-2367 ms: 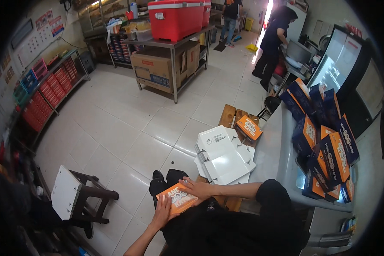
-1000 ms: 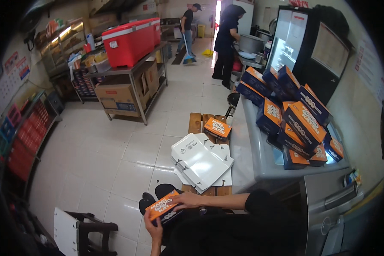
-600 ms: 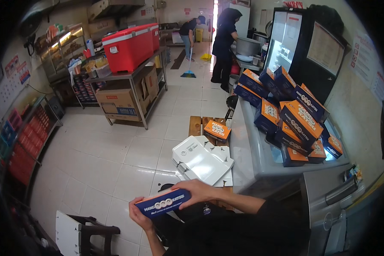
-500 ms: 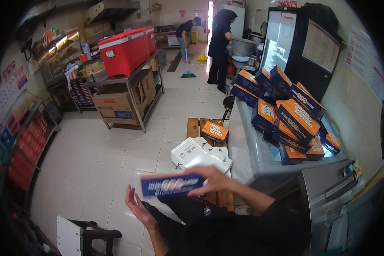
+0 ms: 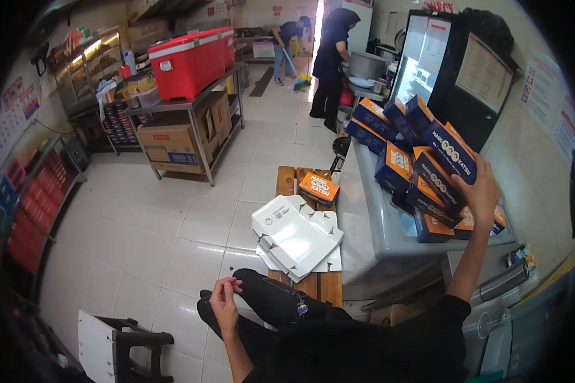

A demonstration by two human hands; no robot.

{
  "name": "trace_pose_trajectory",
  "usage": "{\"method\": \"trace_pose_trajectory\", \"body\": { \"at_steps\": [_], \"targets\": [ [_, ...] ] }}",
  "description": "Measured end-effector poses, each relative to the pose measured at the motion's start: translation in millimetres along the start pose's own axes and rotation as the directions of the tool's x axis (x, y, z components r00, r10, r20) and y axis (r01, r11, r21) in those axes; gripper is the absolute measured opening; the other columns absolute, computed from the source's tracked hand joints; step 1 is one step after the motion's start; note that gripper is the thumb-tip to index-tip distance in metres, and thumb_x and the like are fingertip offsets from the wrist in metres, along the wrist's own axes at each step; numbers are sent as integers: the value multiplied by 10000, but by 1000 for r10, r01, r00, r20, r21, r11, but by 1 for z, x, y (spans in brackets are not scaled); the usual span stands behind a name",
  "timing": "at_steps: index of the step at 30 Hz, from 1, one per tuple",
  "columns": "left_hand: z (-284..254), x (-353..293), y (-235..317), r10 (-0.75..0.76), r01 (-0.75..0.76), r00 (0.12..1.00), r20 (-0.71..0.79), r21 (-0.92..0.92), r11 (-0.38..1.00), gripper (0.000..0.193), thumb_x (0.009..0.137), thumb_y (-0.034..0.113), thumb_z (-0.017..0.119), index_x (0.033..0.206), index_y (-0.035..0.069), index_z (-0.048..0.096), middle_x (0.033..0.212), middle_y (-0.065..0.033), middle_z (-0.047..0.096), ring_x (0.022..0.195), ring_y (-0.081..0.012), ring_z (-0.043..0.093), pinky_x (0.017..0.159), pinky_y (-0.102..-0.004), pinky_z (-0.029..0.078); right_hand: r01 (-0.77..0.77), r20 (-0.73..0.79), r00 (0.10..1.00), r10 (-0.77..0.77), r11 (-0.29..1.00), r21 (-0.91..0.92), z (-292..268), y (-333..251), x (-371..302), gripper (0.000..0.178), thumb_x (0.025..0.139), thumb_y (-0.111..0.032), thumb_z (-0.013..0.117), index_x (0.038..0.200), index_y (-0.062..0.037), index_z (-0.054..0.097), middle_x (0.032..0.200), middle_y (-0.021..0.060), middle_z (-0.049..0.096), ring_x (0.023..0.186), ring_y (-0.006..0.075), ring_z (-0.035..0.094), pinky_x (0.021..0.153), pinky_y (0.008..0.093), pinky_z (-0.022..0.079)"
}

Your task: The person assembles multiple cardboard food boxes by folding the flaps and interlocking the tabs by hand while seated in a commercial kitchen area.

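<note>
My right hand [image 5: 481, 191] reaches over to the pile on the right and grips the near end of a blue-and-orange carton [image 5: 450, 153] on top of it. Several more such cartons [image 5: 395, 159] lie stacked at odd angles beneath and beside it, on a grey chest freezer [image 5: 380, 233]. My left hand [image 5: 223, 303] hangs above my knee, fingers curled toward the thumb, with nothing visible in it. Between my knees and the freezer, flat white carton blanks [image 5: 297, 233] lie on a wooden slatted bench [image 5: 326, 287]. One folded carton [image 5: 318, 188] sits at the bench's far end.
A white-topped stool [image 5: 99, 348] stands at lower left. Red coolers [image 5: 188, 67] rest on a steel table [image 5: 201, 105] with brown boxes [image 5: 172, 143] below. Farther back, one person [image 5: 331, 64] stands at a counter and another [image 5: 287, 48] sweeps. Shelving [image 5: 41, 198] lines the left.
My right hand has carried the carton from before my lap to the top of the pile at right. My left hand has curled and dropped slightly. The sweeping person's broom has moved right.
</note>
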State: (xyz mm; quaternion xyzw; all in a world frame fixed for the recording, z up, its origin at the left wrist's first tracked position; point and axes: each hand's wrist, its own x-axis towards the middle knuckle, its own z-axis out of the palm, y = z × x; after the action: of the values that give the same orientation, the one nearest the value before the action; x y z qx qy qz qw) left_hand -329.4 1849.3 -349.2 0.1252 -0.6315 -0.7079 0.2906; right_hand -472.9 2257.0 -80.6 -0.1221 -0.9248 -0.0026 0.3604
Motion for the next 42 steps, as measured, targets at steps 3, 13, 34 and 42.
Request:
{"method": "trace_pose_trajectory", "body": {
  "at_steps": [3,13,34,42],
  "targets": [
    [-4,0,-5,-32,32,999,-8,-13,999,208,912,130,423,916,-31,555,797,-90,598,670,-97,519,649,-222,421,29,-52,998,-26,998,57,-1,13,0,651,650,-301,714,1206,-137,418,1151,89,508,1023,264,527,818,405,433],
    [-24,-15,-21,-85,103,983,-165,103,989,238,919,185,407,902,-5,549,787,-71,591,662,-97,506,656,-225,415,-186,384,675,-630,357,915,177,-186,-146,264,765,-181,614,995,-59,569,902,81,599,785,159,564,704,282,441],
    [-30,2,-39,-209,224,968,-142,98,970,220,918,174,421,921,0,556,807,-79,601,662,-89,527,644,-214,441,447,-462,818,-343,884,136,45,-84,-22,410,666,-213,697,1048,-178,552,1152,31,520,1104,230,431,933,497,234],
    [-20,0,-41,-245,254,961,-128,53,966,223,919,183,421,927,8,558,813,-68,598,664,-84,516,644,-213,441,293,-478,830,-289,954,-68,69,-6,24,236,765,-159,608,997,-140,572,1071,5,544,1043,188,471,956,396,269]
  ]
}}
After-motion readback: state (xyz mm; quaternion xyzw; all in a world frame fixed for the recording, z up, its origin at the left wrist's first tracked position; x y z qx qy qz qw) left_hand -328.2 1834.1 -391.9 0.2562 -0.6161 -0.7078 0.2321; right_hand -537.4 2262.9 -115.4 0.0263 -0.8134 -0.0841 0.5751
